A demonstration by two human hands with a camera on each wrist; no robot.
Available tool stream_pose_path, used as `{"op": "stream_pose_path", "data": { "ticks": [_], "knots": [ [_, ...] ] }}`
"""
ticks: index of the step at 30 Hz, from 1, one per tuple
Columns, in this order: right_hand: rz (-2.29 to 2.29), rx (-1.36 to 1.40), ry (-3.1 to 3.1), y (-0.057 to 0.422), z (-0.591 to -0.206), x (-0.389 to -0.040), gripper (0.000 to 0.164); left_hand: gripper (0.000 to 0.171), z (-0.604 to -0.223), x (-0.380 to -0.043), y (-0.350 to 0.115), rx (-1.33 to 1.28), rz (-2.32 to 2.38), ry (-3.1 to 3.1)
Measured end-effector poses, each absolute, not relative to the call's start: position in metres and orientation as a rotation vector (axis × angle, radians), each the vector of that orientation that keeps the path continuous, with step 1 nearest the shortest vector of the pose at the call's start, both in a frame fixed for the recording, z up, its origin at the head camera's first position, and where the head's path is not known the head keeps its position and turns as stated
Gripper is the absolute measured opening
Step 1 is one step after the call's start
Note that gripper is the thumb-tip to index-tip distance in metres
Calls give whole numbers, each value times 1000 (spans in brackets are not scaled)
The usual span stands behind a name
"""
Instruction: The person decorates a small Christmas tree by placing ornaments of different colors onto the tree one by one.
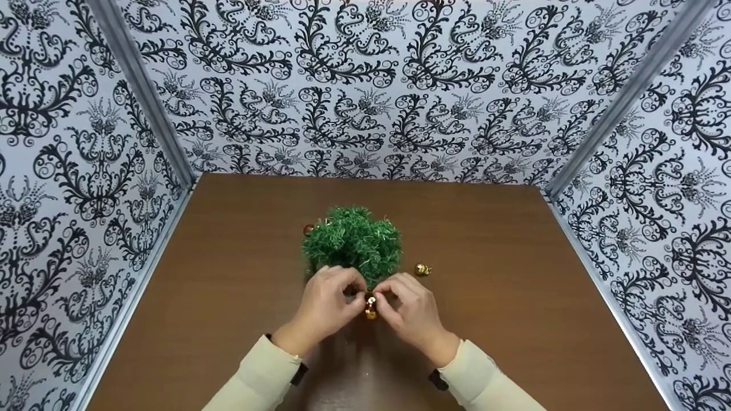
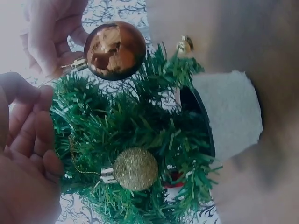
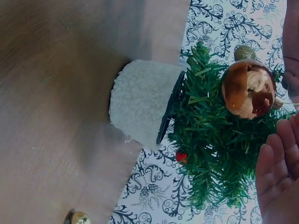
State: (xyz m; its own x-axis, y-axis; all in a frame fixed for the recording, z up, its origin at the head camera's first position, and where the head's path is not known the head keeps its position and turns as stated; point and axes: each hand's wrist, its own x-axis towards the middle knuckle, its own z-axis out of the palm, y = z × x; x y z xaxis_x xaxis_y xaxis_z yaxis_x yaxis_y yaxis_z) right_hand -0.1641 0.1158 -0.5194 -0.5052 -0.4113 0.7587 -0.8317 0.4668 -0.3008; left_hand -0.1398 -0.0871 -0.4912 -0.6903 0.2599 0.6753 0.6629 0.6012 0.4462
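A shiny copper-coloured Christmas bauble (image 2: 114, 50) hangs in front of the small green artificial Christmas tree (image 1: 354, 240), with a thin hanging loop at its metal cap. My left hand (image 1: 331, 299) pinches this loop between thumb and fingertip, its other fingers curled in. From the opposite side my right hand (image 1: 410, 308) also pinches at the loop, thumb and forefinger close to the cap. In the right wrist view the bauble (image 3: 249, 89) overlaps the branches. A gold glitter bauble (image 2: 135, 169) hangs on the tree below it, its loop over a branch.
The tree stands in a white, rough-textured pot (image 3: 145, 100) on the brown table (image 1: 240, 228). A small gold ornament (image 1: 422, 269) lies right of the tree. Something round and red (image 1: 309, 229) shows at the tree's left side. Black-and-white patterned walls (image 1: 354, 85) enclose the table.
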Motion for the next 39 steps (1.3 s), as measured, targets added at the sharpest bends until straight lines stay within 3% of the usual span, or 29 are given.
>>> {"op": "stream_pose_path", "data": {
  "ticks": [11,17,20,39],
  "knots": [
    [774,890,-2083,113,-525,-169,1,17,-492,-145,-77,-643,-693,-2216],
    [699,824,-2071,113,-529,-174,11,18,-492,-147,-76,-641,-583,-2228],
    [697,804,-2069,112,-531,-175,5,19,-492,-149,-76,-642,-544,-2214],
    [744,802,-2184,106,-541,-173,4,21,-499,-152,-74,-647,-345,-2266]
  ]
}}
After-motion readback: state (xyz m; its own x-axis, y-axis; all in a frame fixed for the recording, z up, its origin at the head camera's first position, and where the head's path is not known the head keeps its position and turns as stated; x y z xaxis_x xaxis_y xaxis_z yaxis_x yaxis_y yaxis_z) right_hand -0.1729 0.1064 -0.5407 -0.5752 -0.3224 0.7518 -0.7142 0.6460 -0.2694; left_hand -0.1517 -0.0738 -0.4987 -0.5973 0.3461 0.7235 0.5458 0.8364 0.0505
